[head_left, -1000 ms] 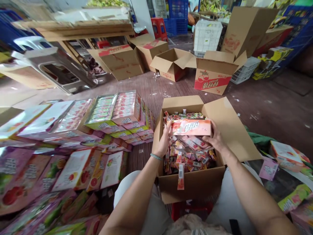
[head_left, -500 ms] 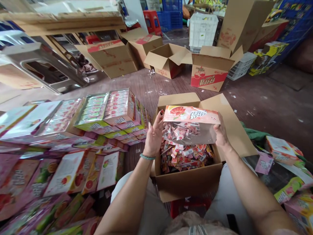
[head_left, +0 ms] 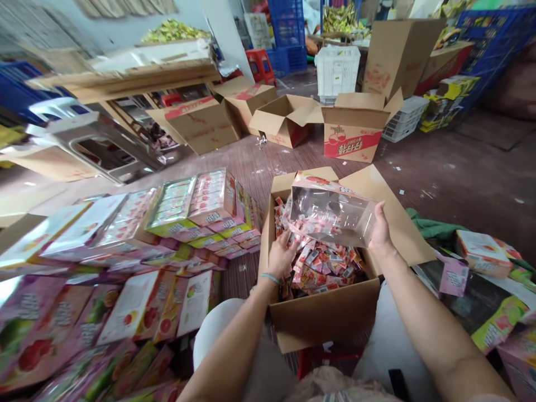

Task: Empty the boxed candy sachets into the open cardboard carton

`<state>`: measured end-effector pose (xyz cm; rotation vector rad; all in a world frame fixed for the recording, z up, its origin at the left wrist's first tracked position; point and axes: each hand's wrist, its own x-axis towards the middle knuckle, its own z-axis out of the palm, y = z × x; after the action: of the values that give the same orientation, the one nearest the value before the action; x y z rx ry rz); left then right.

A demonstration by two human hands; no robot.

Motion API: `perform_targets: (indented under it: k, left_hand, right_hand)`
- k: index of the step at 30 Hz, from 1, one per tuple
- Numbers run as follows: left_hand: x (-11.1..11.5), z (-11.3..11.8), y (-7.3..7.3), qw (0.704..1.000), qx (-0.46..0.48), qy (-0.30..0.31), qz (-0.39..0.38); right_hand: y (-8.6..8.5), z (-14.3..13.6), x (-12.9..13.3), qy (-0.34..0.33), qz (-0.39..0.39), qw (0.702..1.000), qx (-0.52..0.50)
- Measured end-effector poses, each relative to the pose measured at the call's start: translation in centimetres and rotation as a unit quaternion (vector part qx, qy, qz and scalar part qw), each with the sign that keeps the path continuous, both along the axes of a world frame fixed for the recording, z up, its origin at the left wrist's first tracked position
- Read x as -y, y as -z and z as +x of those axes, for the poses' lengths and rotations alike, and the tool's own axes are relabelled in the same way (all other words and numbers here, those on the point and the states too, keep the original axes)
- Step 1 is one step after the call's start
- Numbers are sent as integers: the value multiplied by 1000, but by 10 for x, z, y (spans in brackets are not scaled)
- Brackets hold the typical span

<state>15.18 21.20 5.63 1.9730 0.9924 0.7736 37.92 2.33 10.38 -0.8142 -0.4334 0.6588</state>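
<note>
An open cardboard carton (head_left: 326,321) stands between my knees, with many small pink and red wrapped packets (head_left: 324,262) inside. My right hand (head_left: 380,228) grips the right end of a printed box with a clear window (head_left: 335,215), tilted above the packets. Through the window a few packets show near its left end. My left hand (head_left: 282,257) is down at the left side of the carton, among the packets, below the box's left end. Its fingers are partly blurred, and whether they hold a packet is unclear.
Stacked packaged boxes (head_left: 211,195) fill the floor at left, with more printed boxes (head_left: 125,304) nearer me. Open cartons (head_left: 354,134) stand ahead, beside a white crate (head_left: 337,72). A grey stool (head_left: 100,139) is far left. More packages (head_left: 483,254) lie at right.
My left hand has let go of the printed box and moved down to the packets. The box, still in my right hand, has tilted so its clear window shows more. The view has shifted slightly.
</note>
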Motion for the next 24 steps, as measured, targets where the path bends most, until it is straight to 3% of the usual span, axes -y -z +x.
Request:
perform_targets:
  k: [2,4,7,10,12,14,16,19,21,24]
  left_hand:
    - [8,14,11,998,-5,41,39]
    - [10,25,18,999,-8,39,16]
    - [5,33,20,998,-19,46,-42]
    - [0,34,17,996,6,74,-52]
    - [1,34,17,998,-22,56,-36]
    - [8,37,19,995,-87,24,36]
    - [20,40,25,976,-156,47,142]
    - [38,45,37,918,-272,165,238]
    - [42,47,43,884,-358,199,227]
    - [35,45,46,860,-454,175,154]
  right_hand:
    - [2,-1,2,-7,-15,1000,-26]
    - [4,-3,4,-12,-40,997,-61]
    - [7,-4,4,-33,-77,990,-110]
    - [9,-3,2,-55,-85,987,-123]
    - [9,-1,0,-52,-69,991,-106]
    - [8,3,-2,-34,-44,996,-68]
    - [8,6,-4,-10,-29,999,-30]
    - [6,7,-5,14,-32,999,7]
    - [5,4,-5,17,-37,999,24]
    - [6,1,-3,14,-33,998,43]
